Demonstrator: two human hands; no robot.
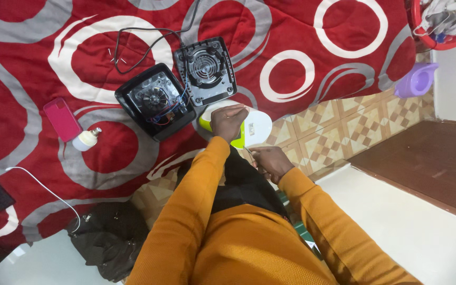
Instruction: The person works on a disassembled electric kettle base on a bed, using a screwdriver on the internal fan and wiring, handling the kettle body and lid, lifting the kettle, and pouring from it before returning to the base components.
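A white and lime-green appliance [257, 128] lies at the edge of a red blanket [302, 31] with grey and white rings, where the cloth gives way to patterned floor tiles [339, 124]. Its rounded white face is turned up; which way its long axis runs cannot be told. The left hand [228, 120] rests on top of it, fingers curled down on its shell. The right hand [271, 161] hovers just beside it, fingers closed around something thin, too small to identify. Just beyond lie two halves of an opened black casing [154, 100], one holding a fan and coloured wires, the other [206, 68] a round grille; a black cord [143, 39] trails away. Farther left are a light bulb [87, 139] and pink phone [62, 119]. A red basin [439, 24] holds cloth.
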